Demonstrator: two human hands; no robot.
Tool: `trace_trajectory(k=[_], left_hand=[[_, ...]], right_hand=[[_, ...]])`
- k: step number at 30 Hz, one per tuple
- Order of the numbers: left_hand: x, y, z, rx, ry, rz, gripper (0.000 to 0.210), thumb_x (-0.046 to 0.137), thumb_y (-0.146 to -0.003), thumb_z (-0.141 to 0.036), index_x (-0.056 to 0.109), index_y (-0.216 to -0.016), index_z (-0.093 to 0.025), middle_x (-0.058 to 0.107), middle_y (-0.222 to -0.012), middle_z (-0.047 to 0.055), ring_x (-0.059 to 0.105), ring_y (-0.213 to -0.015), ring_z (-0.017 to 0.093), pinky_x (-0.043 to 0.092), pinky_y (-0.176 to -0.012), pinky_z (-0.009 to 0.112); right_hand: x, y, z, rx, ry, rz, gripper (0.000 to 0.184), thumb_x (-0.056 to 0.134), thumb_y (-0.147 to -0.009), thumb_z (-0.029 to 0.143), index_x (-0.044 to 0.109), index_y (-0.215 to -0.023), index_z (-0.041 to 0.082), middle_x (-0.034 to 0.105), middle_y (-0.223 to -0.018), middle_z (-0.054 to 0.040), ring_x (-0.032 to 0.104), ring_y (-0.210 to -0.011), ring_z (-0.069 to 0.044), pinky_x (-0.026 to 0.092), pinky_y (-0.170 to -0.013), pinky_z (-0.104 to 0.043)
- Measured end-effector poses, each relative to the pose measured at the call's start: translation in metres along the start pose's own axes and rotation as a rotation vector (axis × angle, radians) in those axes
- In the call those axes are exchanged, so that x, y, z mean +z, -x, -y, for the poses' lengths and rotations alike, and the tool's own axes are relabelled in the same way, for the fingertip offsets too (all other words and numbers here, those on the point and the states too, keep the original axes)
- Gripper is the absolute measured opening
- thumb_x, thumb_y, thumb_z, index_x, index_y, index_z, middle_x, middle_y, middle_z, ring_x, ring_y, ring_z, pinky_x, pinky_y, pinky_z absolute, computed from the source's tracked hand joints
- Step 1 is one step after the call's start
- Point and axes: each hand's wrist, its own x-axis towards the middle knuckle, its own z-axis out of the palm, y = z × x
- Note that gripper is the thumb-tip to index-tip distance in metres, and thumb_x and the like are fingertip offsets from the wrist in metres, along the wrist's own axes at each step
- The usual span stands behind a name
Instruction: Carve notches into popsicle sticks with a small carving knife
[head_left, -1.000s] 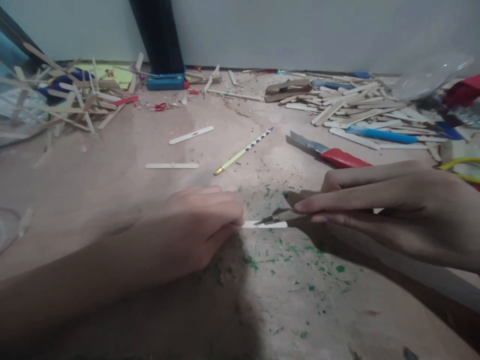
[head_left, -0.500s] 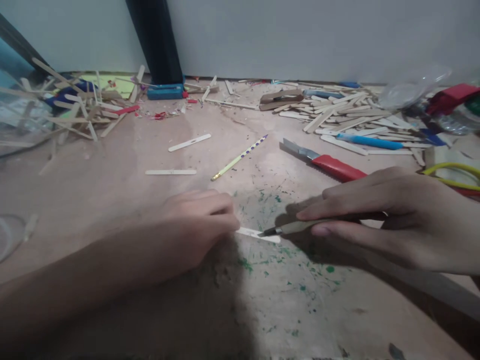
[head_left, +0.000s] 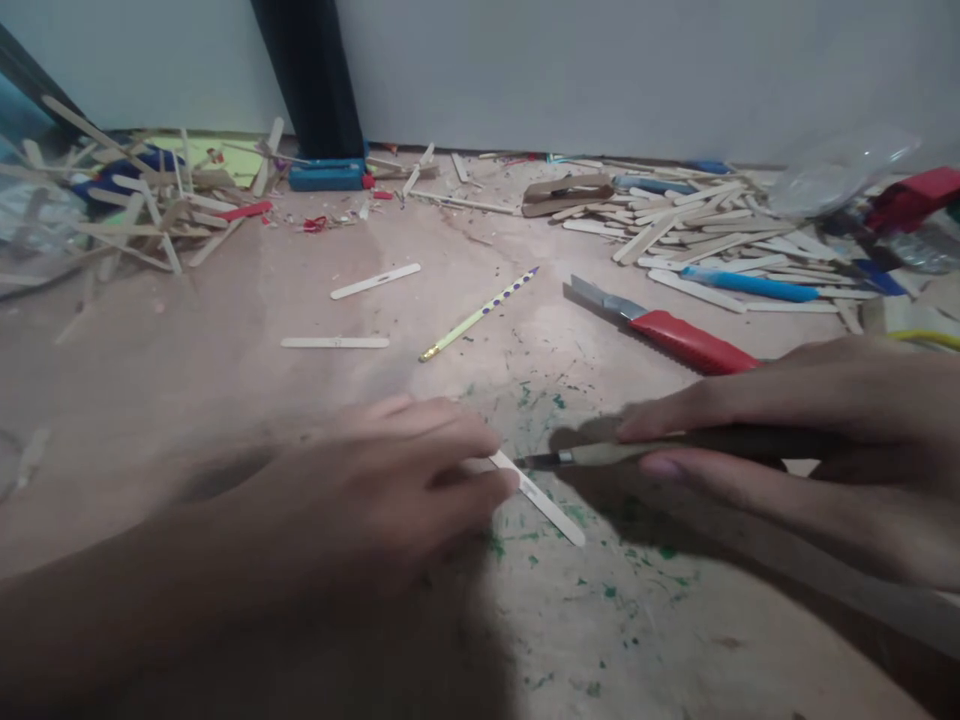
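Note:
My left hand (head_left: pixel 409 490) pinches one end of a popsicle stick (head_left: pixel 553 513) that slants down to the right over the green-flecked tabletop. A dark mark shows on the stick near my fingers. In my right hand (head_left: pixel 847 440) is a carving tool (head_left: pixel 626 454) with a pale handle and a dark metal tip, gripped between thumb and fingers. Its tip points left and lies close to the stick's upper edge; whether they touch I cannot tell. Beyond the hands lie a pencil (head_left: pixel 480 315) and two more sticks, an upper one (head_left: pixel 375 281) and a lower one (head_left: pixel 335 343).
A red-handled cutter (head_left: pixel 690 342) lies just beyond my right hand. A heap of popsicle sticks (head_left: pixel 705 225) spreads at the back right, with a blue pen-like tool (head_left: pixel 750 284) on it. A tangle of sticks (head_left: pixel 150 205) stands at the back left, near a dark post (head_left: pixel 311 80).
The popsicle stick has turned more steeply, its free end swinging down toward me, and more of it shows. My left hand's fingers have shifted right. The tool's tip has come off the stick's face.

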Motion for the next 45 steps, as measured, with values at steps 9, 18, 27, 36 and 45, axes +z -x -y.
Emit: trace_trajectory(k=[9, 18, 27, 36, 45], left_hand=[[0.016, 0.010, -0.001, 0.168, -0.208, -0.010, 0.068, 0.082, -0.129, -0.063, 0.064, -0.180, -0.022, 0.082, -0.170, 0.018, 0.077, -0.163, 0.041, 0.059, -0.143, 0.061], [0.004, 0.013, -0.005, 0.161, -0.227, 0.136, 0.073, 0.067, -0.129, -0.081, 0.068, -0.180, -0.029, 0.070, -0.191, 0.024, 0.070, -0.178, 0.049, 0.060, -0.147, 0.078], [0.002, 0.013, -0.008, 0.151, -0.158, 0.076, 0.074, 0.079, -0.123, -0.081, 0.075, -0.178, -0.031, 0.076, -0.187, 0.021, 0.073, -0.176, 0.046, 0.065, -0.146, 0.072], [0.010, 0.013, -0.003, 0.130, -0.101, 0.046, 0.071, 0.080, -0.125, -0.075, 0.078, -0.179, -0.029, 0.073, -0.190, 0.026, 0.076, -0.174, 0.051, 0.064, -0.145, 0.081], [0.011, 0.012, -0.001, 0.120, -0.009, 0.027, 0.071, 0.080, -0.126, -0.073, 0.074, -0.183, -0.031, 0.075, -0.190, 0.017, 0.072, -0.180, 0.041, 0.060, -0.153, 0.064]], right_hand=[[0.001, -0.003, -0.004, 0.072, 0.051, -0.327, 0.035, 0.091, -0.118, 0.068, 0.091, -0.097, 0.040, 0.083, -0.076, 0.0023, 0.074, -0.057, -0.019, 0.050, -0.046, -0.035], [0.002, -0.006, -0.009, 0.364, -0.212, -0.625, 0.028, 0.115, -0.098, 0.060, 0.099, -0.104, 0.037, 0.072, -0.068, 0.0008, 0.054, -0.049, -0.015, 0.035, -0.039, -0.031], [-0.010, 0.020, -0.011, 0.220, 0.040, -0.458, 0.047, 0.105, -0.100, 0.075, 0.097, -0.111, 0.030, 0.088, -0.098, -0.0096, 0.080, -0.080, -0.030, 0.060, -0.062, -0.044], [0.014, -0.022, 0.016, 0.175, -0.073, -0.348, 0.037, 0.087, -0.115, 0.049, 0.085, -0.084, 0.028, 0.075, -0.069, 0.0003, 0.067, -0.058, -0.018, 0.051, -0.050, -0.031], [0.041, 0.005, 0.024, 0.127, -0.119, -0.396, 0.017, 0.089, -0.122, 0.048, 0.093, -0.105, 0.045, 0.089, -0.088, 0.0030, 0.079, -0.067, -0.025, 0.069, -0.057, -0.039]])
